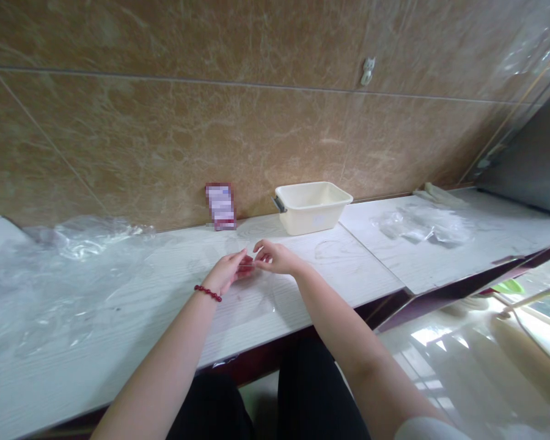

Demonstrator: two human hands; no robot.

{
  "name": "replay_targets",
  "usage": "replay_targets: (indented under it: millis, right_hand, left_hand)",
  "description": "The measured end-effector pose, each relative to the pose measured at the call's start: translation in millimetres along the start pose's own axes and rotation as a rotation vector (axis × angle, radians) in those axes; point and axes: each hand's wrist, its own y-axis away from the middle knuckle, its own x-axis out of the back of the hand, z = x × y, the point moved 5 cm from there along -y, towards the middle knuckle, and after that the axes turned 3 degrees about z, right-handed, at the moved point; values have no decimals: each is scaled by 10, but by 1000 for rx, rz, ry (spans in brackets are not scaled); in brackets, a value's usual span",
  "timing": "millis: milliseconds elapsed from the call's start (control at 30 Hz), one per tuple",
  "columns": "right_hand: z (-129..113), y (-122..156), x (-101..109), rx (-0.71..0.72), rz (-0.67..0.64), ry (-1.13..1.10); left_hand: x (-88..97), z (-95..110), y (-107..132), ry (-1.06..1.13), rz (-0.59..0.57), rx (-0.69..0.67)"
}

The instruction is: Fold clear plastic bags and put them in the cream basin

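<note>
Right now my left hand (pixel 227 272) and right hand (pixel 277 256) are on the surface (pixel 348 272), a tub (pixel 311 208) ahead against the wall (pixel 165 134), a card (pixel 220 206) just left of it, a plastic sheet (pixel 421 223) off right, another plastic sheet (pixel 73 287) off left

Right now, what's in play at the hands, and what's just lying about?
In play: left hand, right hand, small red item between them, too small to identify.

Lying about: cream plastic tub, upright red-edged card, crumpled clear plastic on the left, crumpled clear plastic on the right.
</note>
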Motion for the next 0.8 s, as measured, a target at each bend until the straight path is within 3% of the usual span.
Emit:
replay_targets:
  millis: [200, 300, 533, 800]
  right_hand:
    - [22, -8, 147, -88, 79, 106]
    - [46, 3, 140, -97, 0, 213]
    - [117, 31, 2, -35, -227, 293]
    - [225, 62, -66, -102, -394, 379]
  left_hand:
    - [88, -11, 11, -106, 54, 9]
    - [151, -20, -8, -208, 79, -1]
    - [193, -10, -49, -689, 63, -134]
    - [236, 23, -99, -895, 106, -289]
